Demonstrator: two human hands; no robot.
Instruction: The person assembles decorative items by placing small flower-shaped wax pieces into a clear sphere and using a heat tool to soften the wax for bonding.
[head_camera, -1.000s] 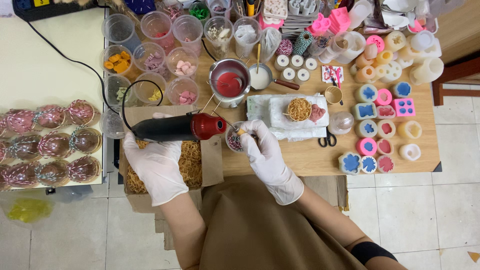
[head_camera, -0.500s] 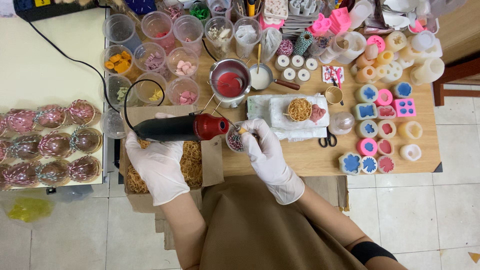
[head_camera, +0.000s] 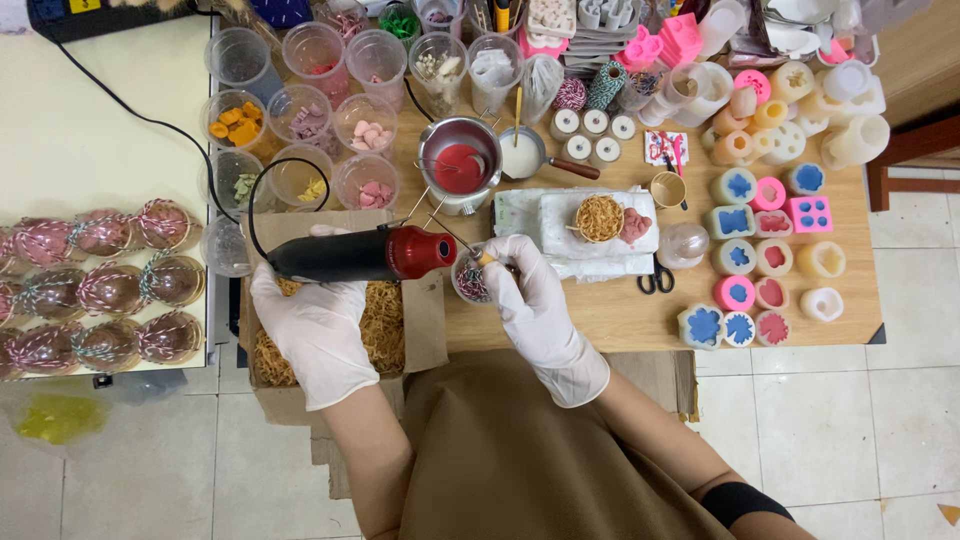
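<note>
Far left there's a white side table (head_camera: 90, 120) with wrapped domes (head_camera: 105, 290) tied with string. Next over, the gloved left hand (head_camera: 315, 325) has its fingers wrapped tight round a black and red heat gun (head_camera: 360, 254), held level over a cardboard box (head_camera: 425, 320) of straw-like shred, nozzle aimed right at a small clear cup (head_camera: 470, 280). The gloved right hand (head_camera: 535, 300) is curled around that cup near the wooden table's (head_camera: 620, 315) front edge, fingertips pinching a thin stick; can't tell how firmly. Behind sits a metal pot (head_camera: 458, 165) of red wax, and off right, loads of silicone moulds (head_camera: 770, 250).
</note>
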